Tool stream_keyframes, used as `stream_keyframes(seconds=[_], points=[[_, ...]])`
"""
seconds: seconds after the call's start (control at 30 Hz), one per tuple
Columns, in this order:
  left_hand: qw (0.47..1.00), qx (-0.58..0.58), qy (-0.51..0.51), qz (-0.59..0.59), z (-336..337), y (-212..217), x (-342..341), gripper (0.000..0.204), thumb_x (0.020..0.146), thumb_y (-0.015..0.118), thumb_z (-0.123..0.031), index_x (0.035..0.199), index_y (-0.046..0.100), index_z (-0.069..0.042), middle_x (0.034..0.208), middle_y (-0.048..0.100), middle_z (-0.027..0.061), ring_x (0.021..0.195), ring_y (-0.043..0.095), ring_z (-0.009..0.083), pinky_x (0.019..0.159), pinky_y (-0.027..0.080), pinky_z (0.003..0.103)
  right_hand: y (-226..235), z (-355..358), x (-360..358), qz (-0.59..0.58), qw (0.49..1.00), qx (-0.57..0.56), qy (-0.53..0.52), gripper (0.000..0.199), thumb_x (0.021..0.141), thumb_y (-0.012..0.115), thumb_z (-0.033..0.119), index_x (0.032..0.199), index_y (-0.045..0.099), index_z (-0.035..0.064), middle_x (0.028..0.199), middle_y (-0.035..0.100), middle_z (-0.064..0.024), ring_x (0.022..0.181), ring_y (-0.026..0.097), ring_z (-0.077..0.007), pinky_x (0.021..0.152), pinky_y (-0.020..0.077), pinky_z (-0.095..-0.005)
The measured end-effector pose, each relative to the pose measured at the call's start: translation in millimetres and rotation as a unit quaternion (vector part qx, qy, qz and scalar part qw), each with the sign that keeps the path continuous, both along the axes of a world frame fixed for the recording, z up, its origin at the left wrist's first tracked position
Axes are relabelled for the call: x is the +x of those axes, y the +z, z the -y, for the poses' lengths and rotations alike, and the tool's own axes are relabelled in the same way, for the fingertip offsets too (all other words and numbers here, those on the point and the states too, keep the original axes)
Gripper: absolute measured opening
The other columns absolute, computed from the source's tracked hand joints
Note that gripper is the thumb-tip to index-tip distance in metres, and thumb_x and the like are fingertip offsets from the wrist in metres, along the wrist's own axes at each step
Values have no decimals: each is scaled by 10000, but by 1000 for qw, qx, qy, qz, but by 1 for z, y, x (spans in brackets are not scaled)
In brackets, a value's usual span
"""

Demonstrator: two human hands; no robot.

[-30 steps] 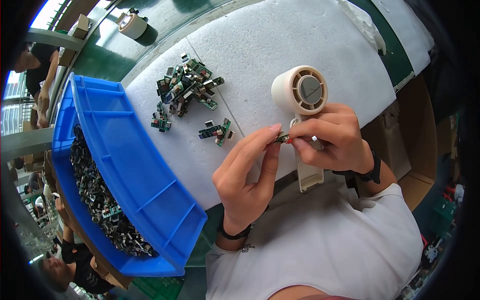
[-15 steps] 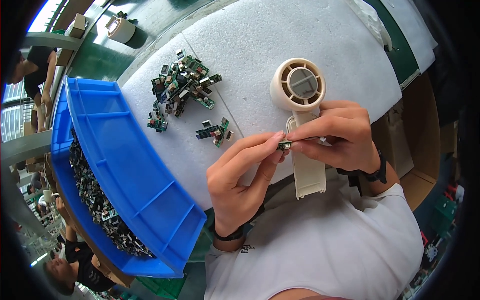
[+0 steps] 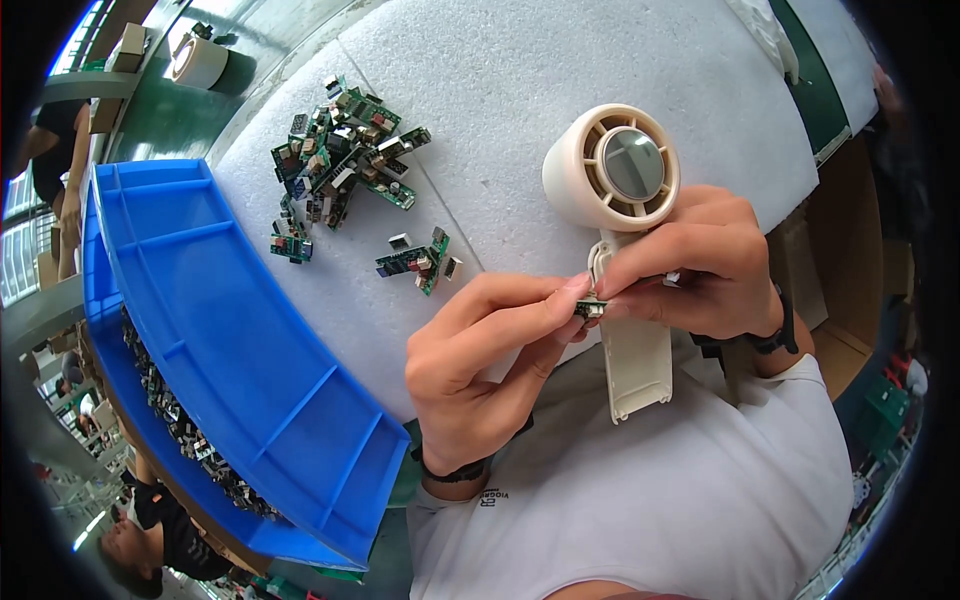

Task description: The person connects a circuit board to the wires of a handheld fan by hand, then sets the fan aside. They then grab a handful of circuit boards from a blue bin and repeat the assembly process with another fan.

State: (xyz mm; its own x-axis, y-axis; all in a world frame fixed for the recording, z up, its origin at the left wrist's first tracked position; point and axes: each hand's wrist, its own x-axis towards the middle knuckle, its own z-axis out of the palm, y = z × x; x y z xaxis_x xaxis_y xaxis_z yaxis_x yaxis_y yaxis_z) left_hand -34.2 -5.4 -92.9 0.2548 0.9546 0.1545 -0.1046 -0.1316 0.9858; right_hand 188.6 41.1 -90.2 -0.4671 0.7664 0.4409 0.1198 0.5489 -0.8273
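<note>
White foam padding [image 3: 560,110] is covering the desk where you are sitting, with a blue tray [image 3: 230,370] lying tilted along your left side and other people working beyond it. Your left hand [image 3: 480,370] and right hand [image 3: 700,265] are meeting over the handle of a cream handheld fan [image 3: 620,200], which is lying flat on the padding with its round head pointing away from you. Both hands are pinching a small green circuit board [image 3: 591,307] between thumb and fingertips, each grip closing tightly on one end, just above the fan's handle. A pile of similar boards [image 3: 340,160] is resting farther out on the padding, with a few loose ones [image 3: 420,262] lying nearer to you.

You are holding a very small part by its edges only, so a slip of either pinch could be dropping it onto your shirt or off the desk edge. Pressing it unevenly could be bending it or its pins.

Your fingers are covering most of the board, so its shape and facing are hard to make out. The tray's underside contents are showing only as a dark strip.
</note>
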Motion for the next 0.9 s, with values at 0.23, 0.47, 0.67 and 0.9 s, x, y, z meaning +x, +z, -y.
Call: stream_keyframes(seconds=[0.23,0.47,0.67,0.9], points=[[1000,13,26,-7,-1,-10,5,396,835,665,203,1180,723,16,1049,699,173,853,717,196,727,593,282,-7,0,2,32,999,-16,-12,206,764,867,104,915,736,56,770,725,-59,611,649,-168,566,477,-279],[999,14,44,-13,0,-9,10,374,853,658,193,1185,715,31,1053,694,178,861,716,195,735,592,282,-3,1,3,36,998,-37,-28,201,759,859,74,922,743,58,762,713,-57,579,611,-123,509,429,-249],[997,-21,64,26,4,1,9,344,885,633,183,1195,703,51,1093,682,176,899,714,198,765,602,292,14,6,9,68,994,-83,-26,252,736,861,63,969,765,69,762,708,-49,557,569,-93,492,415,-241],[997,-4,73,14,8,5,9,347,885,633,183,1199,700,50,1105,679,175,914,713,198,777,611,298,11,7,18,39,999,-36,0,331,693,874,40,1011,795,87,625,600,12,522,502,-100,525,432,-258]])
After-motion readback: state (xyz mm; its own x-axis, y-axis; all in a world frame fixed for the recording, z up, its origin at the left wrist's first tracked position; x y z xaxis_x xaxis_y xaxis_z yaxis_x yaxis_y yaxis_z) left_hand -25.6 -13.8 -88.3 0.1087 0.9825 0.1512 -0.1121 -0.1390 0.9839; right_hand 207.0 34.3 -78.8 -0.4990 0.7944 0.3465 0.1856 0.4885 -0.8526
